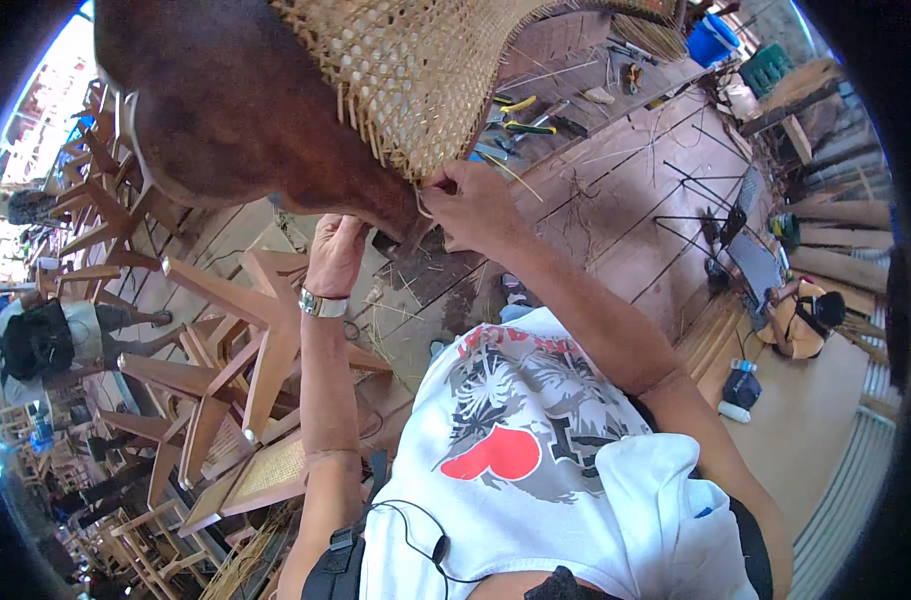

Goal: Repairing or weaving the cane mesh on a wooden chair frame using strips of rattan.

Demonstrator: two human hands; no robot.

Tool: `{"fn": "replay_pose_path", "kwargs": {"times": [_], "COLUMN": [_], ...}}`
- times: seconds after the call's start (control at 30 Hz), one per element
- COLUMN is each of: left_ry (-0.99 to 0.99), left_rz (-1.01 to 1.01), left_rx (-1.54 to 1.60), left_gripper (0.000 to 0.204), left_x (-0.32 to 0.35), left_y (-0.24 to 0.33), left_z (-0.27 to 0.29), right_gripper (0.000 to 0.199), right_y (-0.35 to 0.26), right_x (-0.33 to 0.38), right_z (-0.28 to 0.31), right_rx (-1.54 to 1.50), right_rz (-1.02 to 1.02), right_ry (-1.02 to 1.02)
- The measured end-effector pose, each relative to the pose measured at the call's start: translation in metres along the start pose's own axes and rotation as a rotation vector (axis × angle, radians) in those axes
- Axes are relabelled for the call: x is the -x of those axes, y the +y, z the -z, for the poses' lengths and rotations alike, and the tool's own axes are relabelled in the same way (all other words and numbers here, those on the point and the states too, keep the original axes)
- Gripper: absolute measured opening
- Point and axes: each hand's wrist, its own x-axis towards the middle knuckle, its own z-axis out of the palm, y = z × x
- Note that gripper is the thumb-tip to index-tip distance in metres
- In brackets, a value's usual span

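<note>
A dark brown wooden chair frame (236, 110) with a woven cane panel (426, 70) is tilted up close in front of me. My right hand (471, 205) pinches a thin cane strand (506, 172) at the panel's lower edge, where loose strand ends stick out. My left hand (336, 252), with a watch on the wrist, grips the underside of the dark frame just left of that spot. Both hands are about a hand's width apart.
Unfinished light wooden chairs (226, 350) are stacked at the left and below. Pliers and cutters (521, 118) lie on the plank floor behind the panel. A person (46, 340) sits at the far left, another person (801, 320) at the right near bottles.
</note>
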Motion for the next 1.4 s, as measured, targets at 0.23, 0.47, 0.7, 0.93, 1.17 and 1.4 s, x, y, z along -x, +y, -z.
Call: {"fn": "replay_pose_path", "kwargs": {"times": [0.23, 0.47, 0.7, 0.93, 1.17, 1.4], "left_ry": [-0.046, -0.045, -0.042, -0.041, 0.050, 0.094], "left_rz": [0.007, 0.046, 0.052, 0.060, 0.139, 0.228], "left_rx": [-0.298, -0.179, -0.181, -0.295, 0.017, 0.169], "left_gripper": [0.022, 0.020, 0.021, 0.024, 0.031, 0.041], "left_x": [-0.006, -0.003, -0.002, -0.003, -0.025, -0.034], "left_y": [0.006, 0.010, 0.009, 0.006, -0.011, -0.015], "left_z": [0.000, -0.009, -0.008, -0.003, -0.012, -0.009], "right_gripper": [0.014, 0.015, 0.018, 0.016, 0.012, 0.017], "right_y": [-0.004, -0.006, -0.010, -0.004, 0.005, 0.002], "right_x": [0.002, 0.008, 0.007, 0.001, 0.009, 0.000], "right_z": [0.005, 0.015, 0.010, 0.002, 0.004, 0.010], "right_rx": [-0.322, -0.299, 0.091, 0.116, -0.033, 0.082], "right_rz": [-0.187, -0.242, 0.107, 0.164, 0.145, 0.289], "right_ry": [-0.126, -0.169, 0.002, 0.048, 0.015, 0.021]}}
